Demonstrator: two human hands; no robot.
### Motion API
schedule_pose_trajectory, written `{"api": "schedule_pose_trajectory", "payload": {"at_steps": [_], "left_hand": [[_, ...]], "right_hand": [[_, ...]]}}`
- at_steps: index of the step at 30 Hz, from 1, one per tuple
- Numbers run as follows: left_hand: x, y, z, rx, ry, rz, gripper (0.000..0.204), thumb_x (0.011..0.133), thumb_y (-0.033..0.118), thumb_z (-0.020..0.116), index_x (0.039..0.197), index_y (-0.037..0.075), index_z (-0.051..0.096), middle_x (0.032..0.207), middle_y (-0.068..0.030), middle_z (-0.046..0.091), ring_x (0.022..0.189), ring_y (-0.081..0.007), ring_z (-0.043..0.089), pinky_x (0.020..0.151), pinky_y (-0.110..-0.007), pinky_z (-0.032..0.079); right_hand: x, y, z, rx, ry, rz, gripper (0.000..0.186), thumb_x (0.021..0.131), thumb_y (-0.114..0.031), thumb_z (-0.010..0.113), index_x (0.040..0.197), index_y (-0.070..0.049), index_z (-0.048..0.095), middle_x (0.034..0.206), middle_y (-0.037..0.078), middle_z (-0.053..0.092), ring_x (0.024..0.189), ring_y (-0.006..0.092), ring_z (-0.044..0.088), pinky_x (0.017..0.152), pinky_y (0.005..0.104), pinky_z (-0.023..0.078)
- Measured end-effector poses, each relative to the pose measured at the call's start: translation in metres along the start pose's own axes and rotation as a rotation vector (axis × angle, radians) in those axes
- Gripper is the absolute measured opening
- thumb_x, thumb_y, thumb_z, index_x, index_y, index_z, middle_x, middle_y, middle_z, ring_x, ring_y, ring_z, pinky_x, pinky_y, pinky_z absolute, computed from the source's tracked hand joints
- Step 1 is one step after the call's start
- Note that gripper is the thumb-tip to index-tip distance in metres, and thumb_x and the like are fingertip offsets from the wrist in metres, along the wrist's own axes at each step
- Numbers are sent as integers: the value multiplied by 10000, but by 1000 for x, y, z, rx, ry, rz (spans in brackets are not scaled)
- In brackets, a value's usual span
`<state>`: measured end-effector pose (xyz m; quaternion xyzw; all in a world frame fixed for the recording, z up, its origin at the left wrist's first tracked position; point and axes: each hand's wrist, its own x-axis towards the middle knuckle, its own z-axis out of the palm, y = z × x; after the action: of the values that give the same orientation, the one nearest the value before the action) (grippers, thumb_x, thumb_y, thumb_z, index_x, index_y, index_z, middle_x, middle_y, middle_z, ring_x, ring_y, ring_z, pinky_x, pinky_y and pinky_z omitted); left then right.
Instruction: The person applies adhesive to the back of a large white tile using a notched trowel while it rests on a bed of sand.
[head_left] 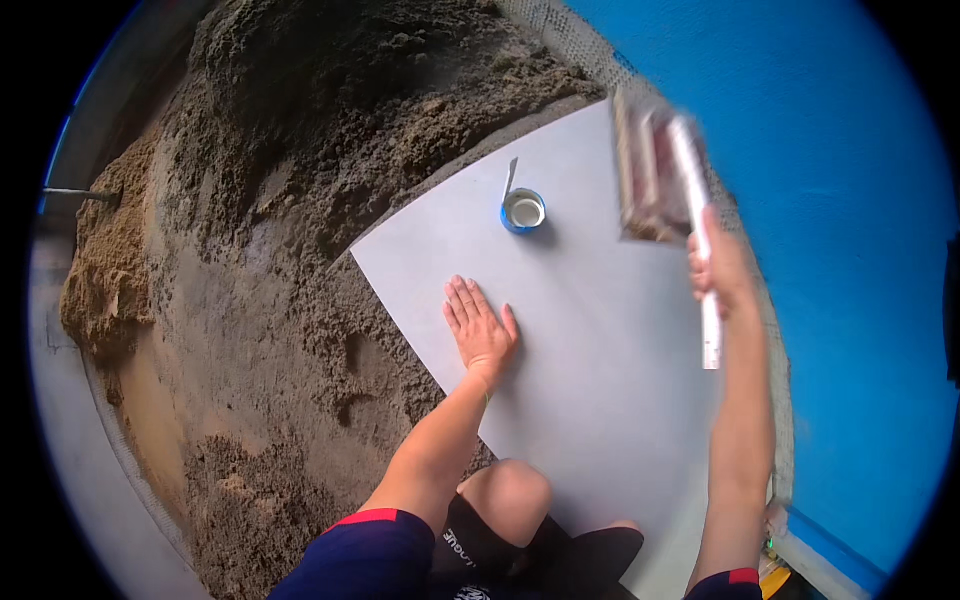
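Observation:
My left hand [482, 335] lies flat on a large light-grey tile [600, 350], fingers stretched out and holding nothing. My right hand [722, 270] is closed round the white handle of a mallet-like tool [660, 170], raised over the tile's right side. Motion smears the tool's broad brownish head, so its exact kind is unclear. Beyond my left hand, a small round blue piece [523, 211] with a pale centre stands on the tile. A thin whitish stick or lever juts up from its far left side.
Rough grey-brown mortar [300, 260] spreads left of and beyond the tile, with a sandy heap [110, 260] at far left. A bright blue wall [850, 250] borders the right side. My knees [510, 500] are at the tile's near edge.

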<state>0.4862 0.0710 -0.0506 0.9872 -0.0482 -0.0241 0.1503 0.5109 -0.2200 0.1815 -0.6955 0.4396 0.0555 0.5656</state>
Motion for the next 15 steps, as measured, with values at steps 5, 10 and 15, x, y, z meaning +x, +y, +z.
{"api": "schedule_pose_trajectory", "payload": {"at_steps": [5, 10, 15], "left_hand": [[-4, -4, -11, 10, -11, -9, 724, 941, 349, 443, 1448, -122, 231, 1548, -283, 163, 1463, -391, 98, 1181, -491, 77], [-4, 25, 2, -44, -15, 26, 747, 927, 377, 439, 1452, -113, 231, 1558, -267, 150, 1469, -379, 74, 1182, -489, 54], [0, 5, -3, -11, -8, 8, 761, 929, 383, 440, 1459, -109, 204, 1561, -259, 144, 1471, -371, 69, 1186, -483, 53]], "right_hand": [[-40, -4, -14, 281, 249, -521, 496, 971, -551, 442, 699, -137, 454, 511, -45, 369, 380, 79, 357, 347, 253, 287], [56, 170, 13, -450, 267, 3, 714, 973, -584, 366, 861, 80, 604, 595, 127, 525, 464, 228, 539, 427, 389, 446], [22, 180, 46, -231, 163, 88, 674, 915, -678, 406, 674, -50, 446, 481, 61, 422, 324, 204, 426, 315, 366, 359]]}}
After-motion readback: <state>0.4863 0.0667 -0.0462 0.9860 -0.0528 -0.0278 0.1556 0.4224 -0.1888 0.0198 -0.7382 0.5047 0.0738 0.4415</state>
